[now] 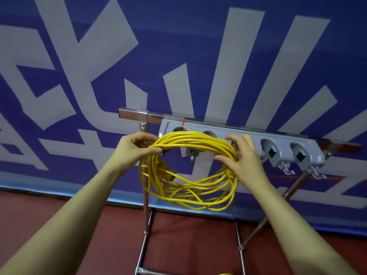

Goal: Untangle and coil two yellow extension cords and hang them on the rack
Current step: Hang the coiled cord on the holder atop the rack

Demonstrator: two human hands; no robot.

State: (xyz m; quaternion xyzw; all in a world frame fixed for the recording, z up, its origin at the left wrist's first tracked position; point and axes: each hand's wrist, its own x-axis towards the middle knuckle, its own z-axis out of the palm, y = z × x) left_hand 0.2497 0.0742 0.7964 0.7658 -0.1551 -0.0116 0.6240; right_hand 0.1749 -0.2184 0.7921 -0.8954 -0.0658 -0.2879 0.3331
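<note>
Both hands hold the coiled yellow cord (pixel 188 169) up against the grey rack (pixel 244 143): the left hand (pixel 137 147) pinches its top left, the right hand (pixel 241 155) curls round its right side. The hook behind seems hidden; seat every loop before letting go.
</note>
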